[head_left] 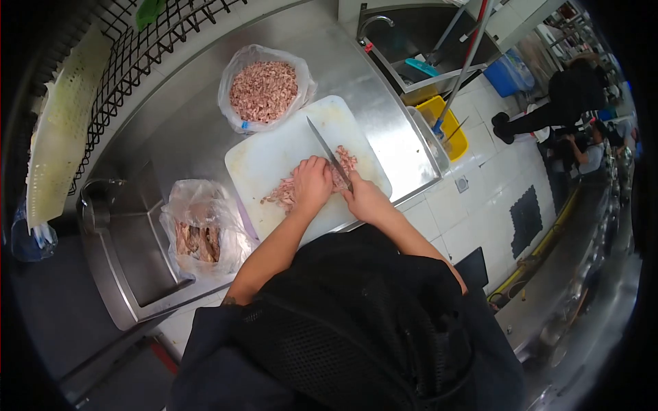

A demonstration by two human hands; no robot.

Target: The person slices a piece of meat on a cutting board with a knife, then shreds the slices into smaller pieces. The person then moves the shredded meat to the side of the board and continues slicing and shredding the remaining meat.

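Observation:
My right hand [366, 201] grips a kitchen knife [321, 141] by its handle, the blade pointing away from me over a white cutting board [264, 159]. With fingers curled, my left hand [312, 185] presses on the meat [282, 194] just left of the blade. Small cut pieces [347, 157] lie to the blade's right. Beyond the board stands an open clear plastic bag of diced meat [264, 91]. Left of the board, another plastic bag [197, 240] holds larger, darker meat pieces. My left fingertips and the knife handle are partly hidden.
The board rests on a steel counter [195, 130] with a sink basin [140, 240] at left. A second sink [439, 65], a yellow bucket [449, 130] and mop handles are at right. Wire shelving [137, 51] hangs upper left. People [572, 96] are farther off, right.

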